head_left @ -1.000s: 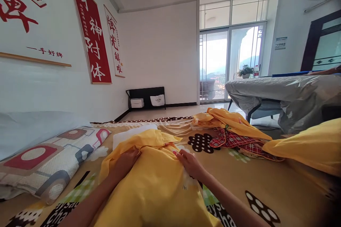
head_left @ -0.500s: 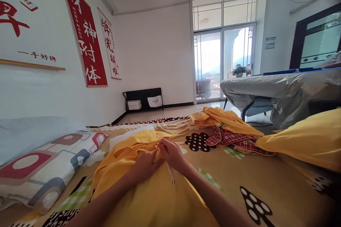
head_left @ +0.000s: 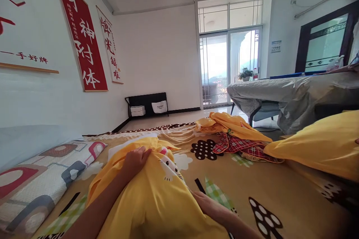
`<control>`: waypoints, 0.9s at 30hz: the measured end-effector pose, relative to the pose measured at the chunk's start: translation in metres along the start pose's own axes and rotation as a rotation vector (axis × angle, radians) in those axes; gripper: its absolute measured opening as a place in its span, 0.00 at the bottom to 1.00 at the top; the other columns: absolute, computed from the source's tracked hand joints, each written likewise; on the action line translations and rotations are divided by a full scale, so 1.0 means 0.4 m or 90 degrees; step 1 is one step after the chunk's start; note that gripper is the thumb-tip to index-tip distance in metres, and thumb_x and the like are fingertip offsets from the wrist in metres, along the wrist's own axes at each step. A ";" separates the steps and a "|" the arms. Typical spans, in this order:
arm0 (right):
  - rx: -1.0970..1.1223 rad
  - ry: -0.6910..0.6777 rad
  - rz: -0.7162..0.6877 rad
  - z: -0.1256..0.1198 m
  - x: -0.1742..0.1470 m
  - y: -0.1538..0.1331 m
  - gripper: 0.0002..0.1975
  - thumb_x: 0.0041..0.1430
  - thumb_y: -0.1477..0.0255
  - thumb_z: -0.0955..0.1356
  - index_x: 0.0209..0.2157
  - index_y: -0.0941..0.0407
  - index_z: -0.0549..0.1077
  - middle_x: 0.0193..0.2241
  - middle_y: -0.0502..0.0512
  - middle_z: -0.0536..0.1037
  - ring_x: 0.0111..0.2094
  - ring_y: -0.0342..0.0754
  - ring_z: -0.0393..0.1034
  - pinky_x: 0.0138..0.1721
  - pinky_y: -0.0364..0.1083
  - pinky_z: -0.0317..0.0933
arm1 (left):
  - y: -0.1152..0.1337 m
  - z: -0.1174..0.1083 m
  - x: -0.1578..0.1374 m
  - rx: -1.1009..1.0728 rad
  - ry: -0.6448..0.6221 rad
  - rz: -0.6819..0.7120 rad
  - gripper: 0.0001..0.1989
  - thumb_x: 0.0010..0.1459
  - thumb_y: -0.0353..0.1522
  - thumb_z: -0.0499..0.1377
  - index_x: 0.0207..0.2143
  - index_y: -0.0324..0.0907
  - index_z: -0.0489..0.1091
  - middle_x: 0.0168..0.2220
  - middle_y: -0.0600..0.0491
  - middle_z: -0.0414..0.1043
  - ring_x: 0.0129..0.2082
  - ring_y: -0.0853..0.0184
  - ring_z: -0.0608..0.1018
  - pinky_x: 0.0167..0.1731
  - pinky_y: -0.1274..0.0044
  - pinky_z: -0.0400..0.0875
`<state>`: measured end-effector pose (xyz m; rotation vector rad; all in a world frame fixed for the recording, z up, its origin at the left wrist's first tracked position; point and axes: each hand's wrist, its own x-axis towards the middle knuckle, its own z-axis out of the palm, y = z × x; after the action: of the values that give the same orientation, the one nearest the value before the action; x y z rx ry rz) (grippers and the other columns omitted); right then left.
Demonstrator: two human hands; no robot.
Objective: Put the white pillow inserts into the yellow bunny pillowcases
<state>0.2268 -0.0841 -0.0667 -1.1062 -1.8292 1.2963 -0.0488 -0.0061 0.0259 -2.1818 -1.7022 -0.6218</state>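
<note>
A yellow pillowcase (head_left: 157, 201) with a printed white cat face lies bunched and bulging on the bed in front of me. My left hand (head_left: 136, 160) is closed on the gathered cloth near its far end, fingers curled into the fold. Against the right side of the pillowcase rests my right hand (head_left: 209, 205), its fingers stretched out flat and the tips partly hidden by the cloth. Something white (head_left: 116, 151) shows under the far left edge of the yellow fabric.
A patterned pillow (head_left: 56, 173) lies at left. Crumpled yellow cloth (head_left: 231, 125) and red plaid cloth (head_left: 238, 145) lie beyond my right hand, with a plump yellow pillow (head_left: 319, 142) at right. Behind stands a plastic-covered table (head_left: 280, 86); a person's arm rests there.
My right hand has let go of the gathered cloth and moved down to the right side of the pillowcase. My left hand moved slightly up and left, and the cat print has come into view.
</note>
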 end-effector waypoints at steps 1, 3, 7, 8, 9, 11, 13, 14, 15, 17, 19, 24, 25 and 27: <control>0.044 -0.028 0.035 0.009 -0.020 -0.002 0.31 0.57 0.44 0.56 0.30 0.52 0.77 0.27 0.53 0.78 0.30 0.47 0.71 0.33 0.44 0.64 | -0.010 0.010 0.003 0.008 -0.001 -0.012 0.22 0.66 0.44 0.41 0.28 0.41 0.66 0.27 0.48 0.73 0.29 0.61 0.76 0.28 0.74 0.60; 0.096 -0.035 0.124 0.023 -0.045 -0.001 0.30 0.52 0.43 0.60 0.30 0.54 0.77 0.28 0.54 0.77 0.30 0.47 0.70 0.31 0.44 0.62 | -0.024 0.032 0.006 0.007 -0.014 -0.023 0.23 0.66 0.43 0.40 0.28 0.41 0.66 0.27 0.47 0.73 0.30 0.60 0.77 0.28 0.74 0.60; 0.047 0.133 0.147 -0.001 -0.043 0.055 0.29 0.39 0.47 0.69 0.33 0.57 0.74 0.29 0.53 0.75 0.31 0.48 0.68 0.31 0.43 0.60 | -0.025 0.047 -0.005 -0.046 -0.056 -0.014 0.25 0.66 0.44 0.40 0.27 0.40 0.67 0.27 0.46 0.74 0.29 0.61 0.77 0.29 0.75 0.61; 0.041 0.158 0.136 -0.020 -0.037 0.079 0.28 0.38 0.47 0.69 0.33 0.57 0.74 0.28 0.52 0.75 0.31 0.48 0.67 0.32 0.44 0.60 | -0.020 0.042 -0.010 -0.074 -0.070 0.001 0.25 0.65 0.45 0.40 0.27 0.41 0.68 0.26 0.47 0.74 0.29 0.62 0.76 0.29 0.76 0.61; 0.032 0.174 0.130 -0.042 -0.031 0.105 0.28 0.38 0.48 0.69 0.31 0.57 0.73 0.27 0.52 0.74 0.31 0.47 0.66 0.32 0.44 0.60 | -0.014 0.033 -0.016 -0.103 -0.086 0.018 0.25 0.65 0.46 0.41 0.26 0.41 0.68 0.26 0.49 0.74 0.28 0.63 0.76 0.29 0.76 0.61; -0.006 0.202 0.137 -0.087 -0.021 0.156 0.25 0.37 0.49 0.68 0.28 0.57 0.72 0.25 0.51 0.72 0.30 0.47 0.65 0.31 0.44 0.59 | -0.005 0.011 -0.029 -0.163 -0.124 0.053 0.25 0.63 0.48 0.45 0.24 0.42 0.68 0.24 0.52 0.73 0.26 0.66 0.74 0.27 0.78 0.60; -0.086 0.222 0.149 -0.117 -0.018 0.194 0.20 0.39 0.53 0.67 0.26 0.57 0.71 0.24 0.50 0.71 0.29 0.47 0.64 0.30 0.45 0.58 | 0.001 -0.010 -0.036 -0.220 -0.150 0.078 0.24 0.61 0.47 0.47 0.21 0.42 0.67 0.22 0.55 0.71 0.24 0.68 0.71 0.26 0.78 0.59; -0.138 0.225 0.143 -0.123 -0.017 0.205 0.17 0.41 0.55 0.67 0.24 0.56 0.71 0.24 0.50 0.71 0.29 0.47 0.64 0.30 0.44 0.57 | 0.003 -0.020 -0.037 -0.256 -0.151 0.081 0.24 0.60 0.47 0.48 0.20 0.42 0.66 0.21 0.56 0.69 0.23 0.68 0.70 0.26 0.79 0.59; -0.195 0.216 0.130 -0.124 -0.018 0.212 0.15 0.43 0.58 0.66 0.22 0.56 0.70 0.23 0.50 0.71 0.28 0.47 0.63 0.29 0.44 0.56 | 0.006 -0.030 -0.036 -0.293 -0.138 0.071 0.24 0.59 0.47 0.49 0.19 0.42 0.65 0.20 0.56 0.68 0.23 0.69 0.68 0.25 0.79 0.58; -0.285 0.169 0.094 -0.114 -0.016 0.207 0.12 0.47 0.63 0.65 0.18 0.56 0.67 0.21 0.51 0.70 0.27 0.46 0.62 0.27 0.44 0.53 | 0.016 -0.051 -0.026 -0.367 -0.098 0.024 0.24 0.58 0.49 0.48 0.18 0.42 0.62 0.18 0.57 0.63 0.21 0.70 0.65 0.23 0.79 0.57; -0.335 0.138 0.060 -0.106 -0.008 0.181 0.10 0.49 0.68 0.63 0.17 0.55 0.66 0.20 0.51 0.71 0.26 0.46 0.63 0.26 0.43 0.51 | 0.034 -0.076 -0.011 -0.430 -0.122 -0.001 0.24 0.56 0.51 0.48 0.19 0.42 0.60 0.18 0.58 0.60 0.20 0.72 0.62 0.21 0.79 0.56; -0.316 0.326 -0.109 -0.120 0.051 0.051 0.12 0.56 0.69 0.60 0.24 0.56 0.70 0.25 0.54 0.75 0.28 0.47 0.66 0.32 0.44 0.57 | 0.069 -0.114 0.019 -0.278 -0.189 0.099 0.18 0.59 0.45 0.47 0.30 0.42 0.68 0.32 0.51 0.72 0.32 0.65 0.72 0.33 0.76 0.65; -0.294 0.337 -0.161 -0.123 0.068 0.020 0.14 0.59 0.67 0.58 0.26 0.56 0.71 0.27 0.55 0.76 0.30 0.47 0.68 0.34 0.45 0.58 | 0.063 -0.112 0.020 -0.213 -0.172 0.104 0.16 0.57 0.43 0.50 0.34 0.42 0.69 0.38 0.49 0.73 0.37 0.62 0.73 0.38 0.74 0.66; -0.261 0.307 -0.255 -0.118 0.106 -0.034 0.17 0.62 0.65 0.57 0.31 0.56 0.74 0.32 0.56 0.78 0.35 0.48 0.70 0.39 0.45 0.60 | 0.037 -0.098 0.015 -0.130 -0.207 0.101 0.21 0.51 0.43 0.57 0.45 0.43 0.70 0.50 0.46 0.71 0.49 0.57 0.71 0.48 0.71 0.64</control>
<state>0.2442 -0.0287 -0.0379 -1.0635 -1.8457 0.3880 -0.0392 -0.0240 0.0628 -2.6543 -1.6513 -0.4338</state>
